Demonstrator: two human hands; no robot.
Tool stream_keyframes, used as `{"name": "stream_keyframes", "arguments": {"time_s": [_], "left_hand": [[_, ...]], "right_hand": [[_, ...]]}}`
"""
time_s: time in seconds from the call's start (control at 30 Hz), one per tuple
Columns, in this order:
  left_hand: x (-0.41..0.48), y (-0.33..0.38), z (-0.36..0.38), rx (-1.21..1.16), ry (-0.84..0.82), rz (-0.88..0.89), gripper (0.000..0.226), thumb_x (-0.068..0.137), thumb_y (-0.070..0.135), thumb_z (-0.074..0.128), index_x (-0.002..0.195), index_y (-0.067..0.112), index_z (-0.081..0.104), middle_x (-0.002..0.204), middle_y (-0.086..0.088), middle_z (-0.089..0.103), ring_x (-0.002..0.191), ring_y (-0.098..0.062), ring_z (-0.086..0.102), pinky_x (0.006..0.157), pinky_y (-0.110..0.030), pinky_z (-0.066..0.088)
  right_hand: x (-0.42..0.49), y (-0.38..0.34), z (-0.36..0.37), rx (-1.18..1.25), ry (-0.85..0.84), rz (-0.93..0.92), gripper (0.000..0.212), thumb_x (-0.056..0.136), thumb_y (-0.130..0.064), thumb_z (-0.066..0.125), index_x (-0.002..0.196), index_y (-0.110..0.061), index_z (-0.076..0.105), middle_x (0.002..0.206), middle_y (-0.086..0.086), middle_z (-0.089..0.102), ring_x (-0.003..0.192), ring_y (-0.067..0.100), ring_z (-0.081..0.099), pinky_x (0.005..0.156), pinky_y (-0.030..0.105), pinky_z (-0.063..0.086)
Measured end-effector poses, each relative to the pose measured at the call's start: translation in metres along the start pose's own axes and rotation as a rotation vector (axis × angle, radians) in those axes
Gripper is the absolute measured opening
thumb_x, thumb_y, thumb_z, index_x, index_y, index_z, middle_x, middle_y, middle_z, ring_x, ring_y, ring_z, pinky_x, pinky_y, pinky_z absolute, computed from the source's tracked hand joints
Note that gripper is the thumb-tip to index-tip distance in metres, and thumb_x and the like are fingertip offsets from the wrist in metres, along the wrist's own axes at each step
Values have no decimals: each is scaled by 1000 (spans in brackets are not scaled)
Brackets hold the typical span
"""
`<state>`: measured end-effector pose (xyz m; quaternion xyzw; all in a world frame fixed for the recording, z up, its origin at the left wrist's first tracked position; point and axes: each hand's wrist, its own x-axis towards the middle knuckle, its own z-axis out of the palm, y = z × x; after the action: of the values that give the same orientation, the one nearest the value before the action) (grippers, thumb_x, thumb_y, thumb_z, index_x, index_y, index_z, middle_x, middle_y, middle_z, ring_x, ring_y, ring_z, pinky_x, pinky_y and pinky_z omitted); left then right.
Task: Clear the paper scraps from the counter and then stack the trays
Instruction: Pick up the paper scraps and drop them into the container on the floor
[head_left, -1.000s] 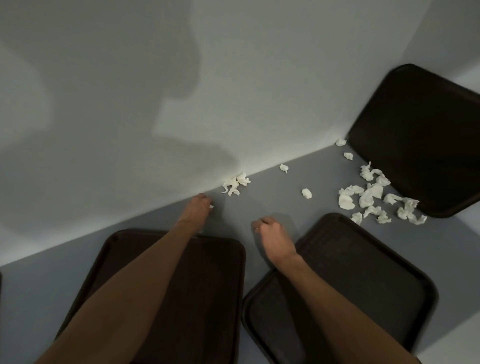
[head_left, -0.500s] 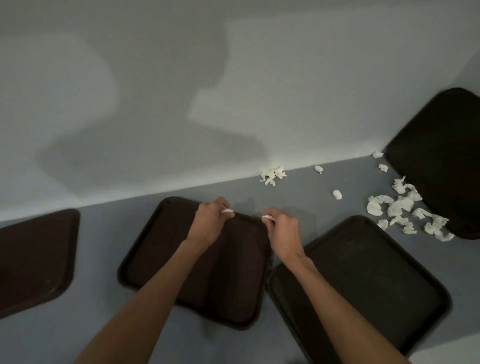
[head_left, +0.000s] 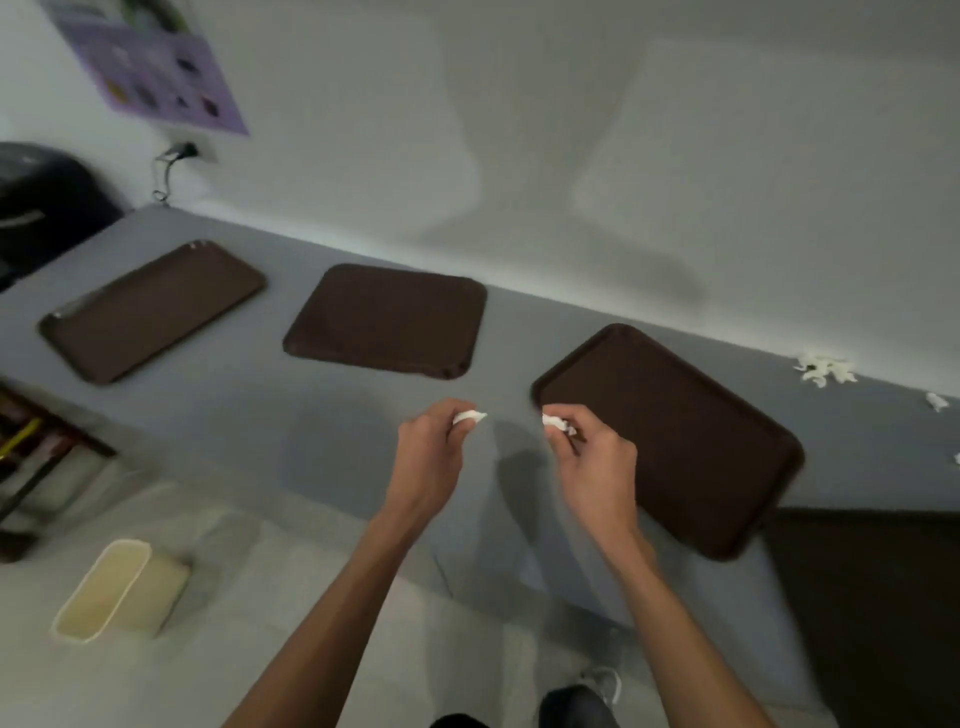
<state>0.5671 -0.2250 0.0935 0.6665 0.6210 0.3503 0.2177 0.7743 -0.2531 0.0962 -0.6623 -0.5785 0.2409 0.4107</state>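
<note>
Hands, two, bare, raised above the grey counter. Left hand: fingers pinched shut on a white paper scrap that pokes out past the fingertips. Right hand: likewise pinched on a second scrap, over the near edge of the right tray. Both pieces are held at the fingertips, a grip suited to small, light, crumpled bits.

Trays, brown, three in full view, lying flat and apart in a row: left tray, middle tray, right tray nearest the hands. None stacked yet. A dark corner at lower right may be a fourth; cannot tell.

Loose scraps: a small cluster against the wall at far right, with one stray piece just beyond. Clearing is judged only partly done.

Bin, cream, open-topped, on the floor at lower left; probably where the held scraps are bound.

Poster, purple, on the wall.
</note>
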Motion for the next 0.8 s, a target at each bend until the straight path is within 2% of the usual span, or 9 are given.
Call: {"name": "stream_keyframes", "arguments": {"time_s": [0.07,0.13,0.2,0.37,0.5,0.63,0.8], "left_hand": [[-29,-34,-50,41,66,-56,12,100,22,64,104,20,75,96,5,78,90,-16,70,74,-18,39],[-57,-69,-95,46,122,-121,14,101,25,63,106,23,76,99,9,78,92,-13,70,79,-22,46],[-84,-103,-136,19,184,-194,13,100,28,64,106,26,75,99,14,77,91,-8,72,84,-31,54],[-137,-175,-216,-26,344,-337,6,99,28,67,100,29,72,84,13,74,79,-4,69,75,-39,57],[-168,-233,-263,-54,451,-486,5,98,30,67,98,26,70,82,11,72,79,-6,68,75,-43,57],[-186,-298,-302,-53,519,-602,7,97,31,70,98,25,72,87,14,73,82,-3,68,78,-39,58],[-188,-389,-350,-43,596,-742,14,97,37,68,97,24,72,81,14,73,77,-3,69,73,-38,59]], "right_hand": [[-21,-29,39,5,-40,-36,14,97,-23,74,110,-27,77,96,-12,79,89,2,73,83,17,54],[-41,-55,81,37,-106,-45,12,97,-24,75,109,-25,76,96,-10,80,89,5,75,86,33,60],[-62,-80,123,67,-190,-54,12,97,-23,75,109,-26,76,96,-12,79,89,4,75,85,37,61],[-103,-134,220,97,-411,-108,12,97,-24,75,107,-29,75,92,-14,78,87,-1,74,78,22,59],[-124,-171,299,104,-556,-164,12,97,-23,76,108,-28,77,91,-12,79,85,-3,73,78,19,58],[-138,-203,388,79,-670,-204,12,95,-22,76,105,-29,78,88,-15,78,81,-5,72,75,16,56],[-142,-236,512,127,-815,-233,12,96,-21,75,107,-25,78,94,-14,78,86,-4,73,77,14,56]]}}
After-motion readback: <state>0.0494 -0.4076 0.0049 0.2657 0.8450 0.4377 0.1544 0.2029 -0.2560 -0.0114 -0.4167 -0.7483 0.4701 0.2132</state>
